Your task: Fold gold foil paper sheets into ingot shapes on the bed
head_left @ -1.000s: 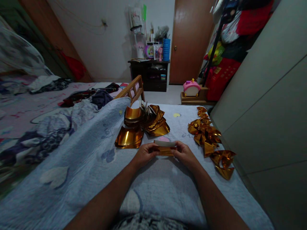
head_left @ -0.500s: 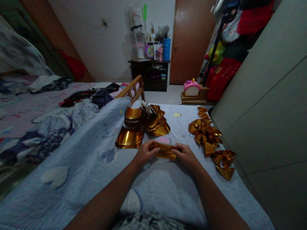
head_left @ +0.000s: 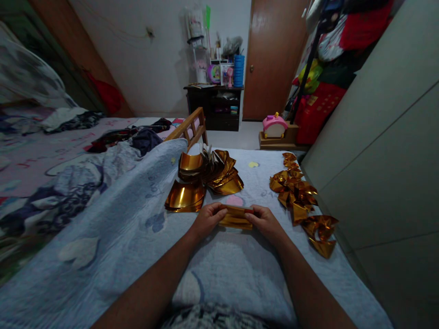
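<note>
A strip of shiny gold foil paper point(head_left: 236, 218), which looks folded, is stretched level between my two hands just above the bed cover. Its left end is pinched by my left hand point(head_left: 208, 219), thumb on top. At the right end, my right hand point(head_left: 263, 219) pinches it the same way. Beyond my left hand lie fanned stacks of curved gold foil sheets point(head_left: 185, 195). Off to the right of my right hand sit several folded gold foil pieces point(head_left: 297, 194) in a row, the nearest one point(head_left: 320, 233) close to the bed's edge.
A pale blue quilt point(head_left: 236, 274) covers the bed under my arms. Along the right edge stands a light cabinet point(head_left: 384, 151). A wooden rail point(head_left: 187, 125) rises at the far left corner, and rumpled clothes point(head_left: 144, 137) lie on the pink bedding beyond.
The foil strip has tipped slightly, showing more of its front face, and my left hand has dropped a little. My right hand holds nearly the same place.
</note>
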### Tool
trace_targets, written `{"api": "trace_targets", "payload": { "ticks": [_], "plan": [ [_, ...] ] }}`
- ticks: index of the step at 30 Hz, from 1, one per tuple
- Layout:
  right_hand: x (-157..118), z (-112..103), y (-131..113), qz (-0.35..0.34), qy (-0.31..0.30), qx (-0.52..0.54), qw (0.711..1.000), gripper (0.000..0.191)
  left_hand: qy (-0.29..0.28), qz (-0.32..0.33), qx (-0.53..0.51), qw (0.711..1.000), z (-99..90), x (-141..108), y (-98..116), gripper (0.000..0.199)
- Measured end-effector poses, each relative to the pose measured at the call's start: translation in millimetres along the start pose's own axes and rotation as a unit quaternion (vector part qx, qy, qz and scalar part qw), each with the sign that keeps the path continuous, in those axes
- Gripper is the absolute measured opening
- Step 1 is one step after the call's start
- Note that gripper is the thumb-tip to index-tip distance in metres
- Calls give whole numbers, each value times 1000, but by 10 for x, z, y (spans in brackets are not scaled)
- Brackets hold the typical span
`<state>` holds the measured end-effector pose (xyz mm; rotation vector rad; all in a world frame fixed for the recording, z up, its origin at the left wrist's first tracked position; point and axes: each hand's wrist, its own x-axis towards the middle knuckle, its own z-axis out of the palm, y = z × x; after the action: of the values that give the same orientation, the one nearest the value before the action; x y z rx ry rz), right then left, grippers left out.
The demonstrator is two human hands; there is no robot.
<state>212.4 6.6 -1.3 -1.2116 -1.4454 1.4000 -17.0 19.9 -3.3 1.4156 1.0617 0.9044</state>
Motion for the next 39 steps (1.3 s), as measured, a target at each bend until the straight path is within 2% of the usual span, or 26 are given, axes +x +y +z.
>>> {"api": "trace_targets", "payload": {
  "ticks": [19, 39],
  "plan": [
    [-1, 5, -1, 6, -3, -2, 1000, 31, -1, 0, 4, 1000, -1, 10, -56, 28],
    [2, -11, 9, -3, 2, -33, 999, 26, -5, 5, 17, 1000, 5, 5, -1, 27]
  ]
}}
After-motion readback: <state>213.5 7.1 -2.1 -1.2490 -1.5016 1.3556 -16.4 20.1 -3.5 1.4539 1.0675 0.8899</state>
